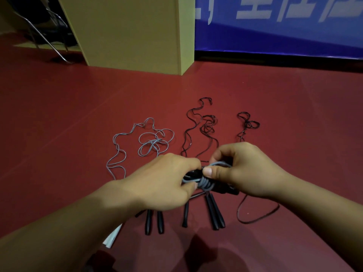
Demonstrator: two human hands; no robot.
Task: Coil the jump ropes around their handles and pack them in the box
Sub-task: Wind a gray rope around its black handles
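Both hands meet above the red floor (59, 114): the left hand (167, 185) grips the black handles (193, 173), which lie crosswise between the hands, while the right hand (239, 169) pinches the gray rope (206, 183) wound around them. Loose ropes lie beyond, handles just below; no box is identifiable.

A sports hall, it seems: dark red sports floor (59, 114), blue banner (275, 26) with large white lettering, and a metal-framed chair (47, 30).

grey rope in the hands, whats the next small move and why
Probably lay one more turn: the right hand pinches a loop of grey rope, only a few wraps sit on the black handles the left hand grips, and slack remains.
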